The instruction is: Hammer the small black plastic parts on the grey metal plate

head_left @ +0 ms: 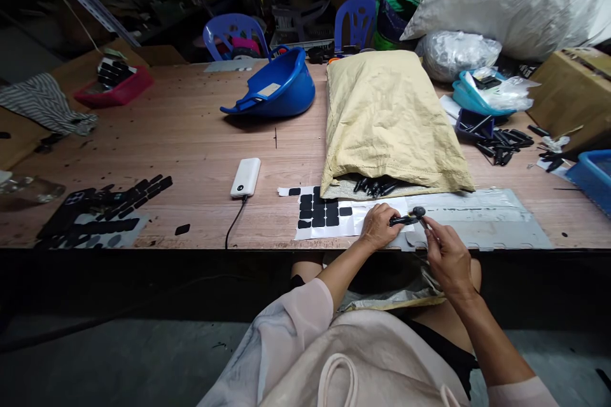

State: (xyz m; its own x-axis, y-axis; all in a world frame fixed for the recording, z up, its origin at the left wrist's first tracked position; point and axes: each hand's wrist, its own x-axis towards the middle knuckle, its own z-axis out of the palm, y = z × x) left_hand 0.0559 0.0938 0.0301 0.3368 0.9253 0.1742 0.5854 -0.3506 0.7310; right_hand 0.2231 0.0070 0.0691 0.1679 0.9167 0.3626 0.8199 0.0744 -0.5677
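My left hand [379,226] rests on a white sheet [363,213] near the table's front edge, its fingers closed on a small black plastic part [405,219]. My right hand [446,254] pinches the same part at its round end. Black square pads [319,210] sit in rows on the sheet, just left of my left hand. Behind my hands lies a tan woven sack [389,117] with more black parts [377,187] spilling from its open mouth.
A white power bank [245,177] with a cable lies left of the sheet. Farther back are a tipped blue basin [281,86], a red tray [114,90] and a cardboard box [570,98]. Black parts [501,143] pile at the right; a blue bin [592,178] stands at the edge.
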